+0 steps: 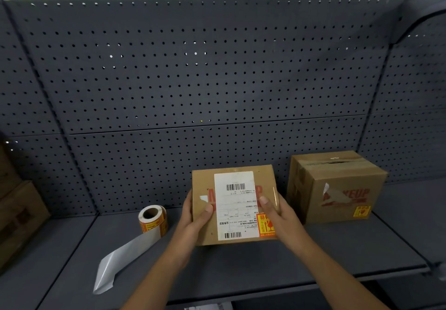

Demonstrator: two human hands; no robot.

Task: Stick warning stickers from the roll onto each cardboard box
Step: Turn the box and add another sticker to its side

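Hands hold the task's box between them: the left hand [195, 215] grips the box [264, 179] at its 9 o'clock side and the right hand [277, 215] at its 3 o'clock side, with the thumbs on the top face and the other fingers hidden beneath. The box sits mid-shelf [241, 268] in front of the pegboard [193, 80], its long axis running 12 to 6, though whether it rests on the shelf or is lifted cannot be told. It carries a white label [235, 203], and a warning sticker [265, 225] is already on its 5 o'clock corner, so this one looks done. A second box [337, 189] stands apart at 3 o'clock with its own sticker [361, 212]. The next move probably turns on the roll [153, 219], which stands on end, core up, just beside the box at 9 o'clock and nearer the left hand. Its bare backing strip [120, 259] trails toward 7 o'clock. More boxes [19, 213] sit at the far 9 o'clock edge, and no sticker can be made out on them.
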